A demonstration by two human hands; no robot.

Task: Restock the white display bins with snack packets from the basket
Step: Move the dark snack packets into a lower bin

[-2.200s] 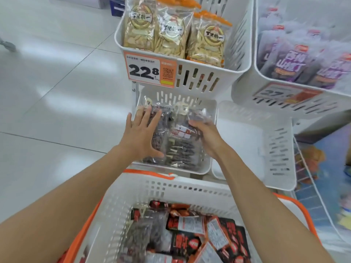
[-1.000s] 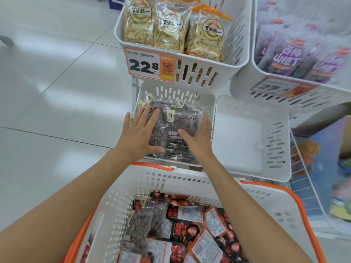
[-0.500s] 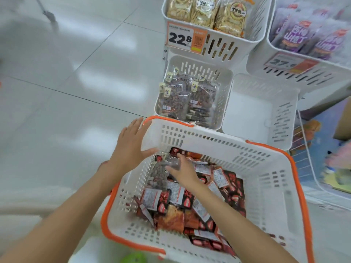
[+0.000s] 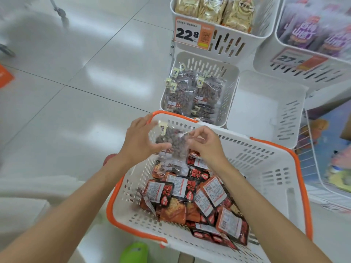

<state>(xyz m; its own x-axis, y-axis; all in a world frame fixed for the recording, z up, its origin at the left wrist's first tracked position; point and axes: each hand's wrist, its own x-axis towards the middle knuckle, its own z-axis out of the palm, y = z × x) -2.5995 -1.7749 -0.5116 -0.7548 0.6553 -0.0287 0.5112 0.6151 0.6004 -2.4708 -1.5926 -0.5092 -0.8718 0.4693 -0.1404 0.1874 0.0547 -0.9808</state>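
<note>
Restocking is mid-cycle: you hold one clear packet (image 4: 169, 139) of brown nuts just above the far rim of the basket (image 4: 269, 168), lifted free of the red packets (image 4: 191, 194) heaped inside it. Your left hand (image 4: 137, 142) grips the packet's left side with fingers curled round it. Your right hand (image 4: 206, 144) pinches its right edge between thumb and fingers.

The next move, as I judge it, is to carry the packet over the basket's far rim into the white bin (image 4: 230, 78) just beyond. Matching packets already lie stacked there, so slot yours in alongside them, tag end away from you.

The packet looks thin, crinkly and see-through, with a small yellow tag at its top corner. It is probably floppy, so support it from below.
</note>
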